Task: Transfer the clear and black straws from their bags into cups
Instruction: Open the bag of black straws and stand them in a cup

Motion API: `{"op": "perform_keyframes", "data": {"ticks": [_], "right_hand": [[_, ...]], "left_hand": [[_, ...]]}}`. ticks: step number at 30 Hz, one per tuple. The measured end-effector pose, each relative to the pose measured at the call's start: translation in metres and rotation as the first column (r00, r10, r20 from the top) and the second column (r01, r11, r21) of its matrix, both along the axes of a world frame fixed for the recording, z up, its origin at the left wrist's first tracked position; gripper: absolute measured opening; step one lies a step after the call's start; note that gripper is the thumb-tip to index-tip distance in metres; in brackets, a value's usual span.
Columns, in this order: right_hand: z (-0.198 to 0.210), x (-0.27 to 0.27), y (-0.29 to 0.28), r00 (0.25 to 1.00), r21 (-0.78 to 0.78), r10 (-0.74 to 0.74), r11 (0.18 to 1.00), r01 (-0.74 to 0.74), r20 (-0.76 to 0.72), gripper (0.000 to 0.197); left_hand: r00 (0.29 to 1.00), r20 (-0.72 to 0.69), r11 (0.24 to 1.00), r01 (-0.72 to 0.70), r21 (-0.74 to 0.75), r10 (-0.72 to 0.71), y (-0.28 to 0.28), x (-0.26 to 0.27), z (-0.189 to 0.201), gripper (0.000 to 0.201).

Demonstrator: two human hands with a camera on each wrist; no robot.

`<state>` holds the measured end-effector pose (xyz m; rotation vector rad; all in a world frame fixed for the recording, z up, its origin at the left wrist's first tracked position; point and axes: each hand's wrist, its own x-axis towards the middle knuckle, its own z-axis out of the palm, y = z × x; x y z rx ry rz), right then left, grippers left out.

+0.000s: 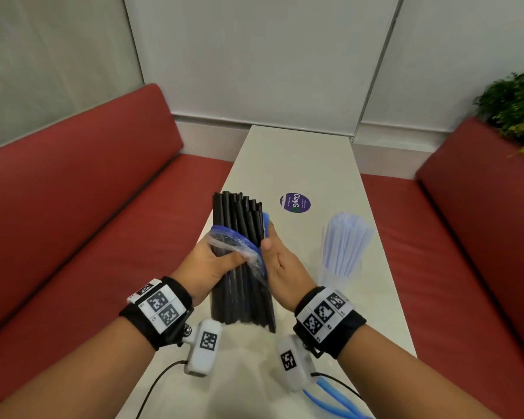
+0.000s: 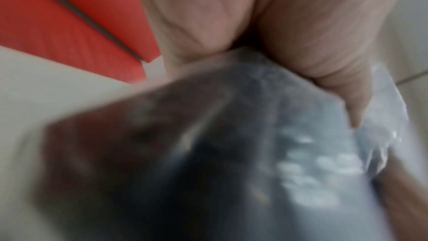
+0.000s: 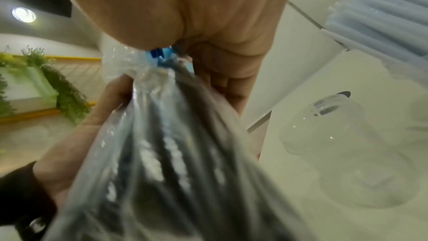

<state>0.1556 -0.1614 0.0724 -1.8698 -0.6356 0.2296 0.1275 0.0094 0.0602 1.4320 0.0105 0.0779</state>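
A bundle of black straws [image 1: 239, 222] sticks up out of a clear zip bag [image 1: 256, 267] with a blue rim, held above the white table [image 1: 300, 152]. My left hand [image 1: 218, 261] grips the bag and straws around the middle. My right hand [image 1: 270, 249] pinches the bag's blue rim on the right side. In the right wrist view the bag [image 3: 162, 153] hangs blurred between my right hand [image 3: 185, 6] and my left hand [image 3: 92, 116]. The left wrist view shows my left hand [image 2: 231, 25] on the blurred bag [image 2: 231, 153]. Clear straws [image 1: 345, 240] stand in a clear cup [image 1: 330, 279] to the right.
An empty clear cup [image 3: 336, 153] stands on the table beside the bag. A purple round sticker [image 1: 295, 203] marks the table's middle. Blue strips [image 1: 330, 400] lie at the near edge. Red benches [image 1: 88, 207] flank the table, and a plant [image 1: 518, 107] stands at the right.
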Motion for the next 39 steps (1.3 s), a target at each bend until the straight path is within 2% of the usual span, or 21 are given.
{"op": "perform_keyframes", "data": {"ticks": [2, 5, 7, 9, 10, 12, 16, 20, 25, 29, 33, 36, 38, 39], "right_hand": [[-0.011, -0.002, 0.002, 1.0, 0.005, 0.02, 1.0, -0.02, -0.021, 0.069], [-0.025, 0.004, 0.001, 0.997, -0.021, 0.039, 0.999, -0.041, -0.065, 0.078], [-0.032, 0.009, -0.004, 0.994, -0.041, 0.025, 0.999, -0.03, -0.109, 0.064], [-0.035, 0.013, -0.009, 0.98, -0.019, -0.025, 1.0, 0.022, -0.197, 0.041], [-0.035, 0.015, -0.012, 0.959, 0.002, -0.063, 0.998, 0.067, -0.276, 0.04], [-0.034, 0.018, -0.017, 0.884, 0.02, -0.132, 0.987, 0.157, -0.448, 0.049], [-0.033, 0.028, -0.032, 0.747, 0.008, -0.184, 0.969, 0.245, -0.639, 0.054], [-0.037, 0.04, -0.044, 0.578, -0.006, -0.207, 0.944, 0.329, -0.789, 0.037], [-0.042, 0.053, -0.047, 0.464, -0.02, -0.18, 0.944, 0.33, -0.867, 0.038], [-0.043, 0.066, -0.047, 0.365, -0.031, -0.159, 0.943, 0.331, -0.917, 0.036], [-0.042, 0.08, -0.044, 0.377, -0.12, -0.258, 0.928, 0.352, -0.89, 0.029], [-0.036, 0.093, -0.048, 0.348, -0.188, -0.306, 0.924, 0.334, -0.886, 0.036], [-0.042, 0.106, -0.047, 0.358, -0.24, -0.344, 0.922, 0.305, -0.868, 0.017], [-0.064, 0.122, -0.051, 0.363, -0.23, -0.326, 0.931, 0.283, -0.873, 0.01]], "left_hand": [[0.997, -0.066, 1.0, 0.03, 0.001, -0.029, -0.001, 0.001, -0.003, 0.017], [0.967, -0.224, 0.993, 0.11, -0.042, -0.117, -0.002, 0.003, -0.008, 0.019], [0.929, -0.331, 0.986, 0.145, -0.081, -0.164, -0.002, 0.005, -0.011, 0.019], [0.884, -0.418, 0.977, 0.17, -0.125, -0.208, -0.001, 0.01, -0.012, 0.035], [0.864, -0.45, 0.973, 0.181, -0.145, -0.227, 0.0, 0.013, -0.013, 0.045], [0.827, -0.503, 0.967, 0.188, -0.172, -0.25, -0.004, 0.021, -0.011, 0.054], [0.768, -0.586, 0.966, 0.2, -0.166, -0.259, -0.018, 0.04, -0.009, 0.055], [0.683, -0.664, 0.951, 0.25, -0.179, -0.305, -0.025, 0.054, -0.014, 0.061], [0.594, -0.702, 0.919, 0.292, -0.266, -0.392, -0.028, 0.069, -0.018, 0.058], [0.573, -0.726, 0.922, 0.3, -0.246, -0.38, -0.026, 0.08, -0.017, 0.057], [0.538, -0.753, 0.918, 0.324, -0.23, -0.378, -0.025, 0.091, -0.015, 0.055], [0.532, -0.765, 0.922, 0.325, -0.212, -0.363, -0.025, 0.104, -0.015, 0.052], [0.528, -0.778, 0.927, 0.327, -0.184, -0.34, -0.025, 0.111, -0.016, 0.049], [0.532, -0.779, 0.929, 0.328, -0.172, -0.332, -0.025, 0.114, -0.014, 0.048]]}}
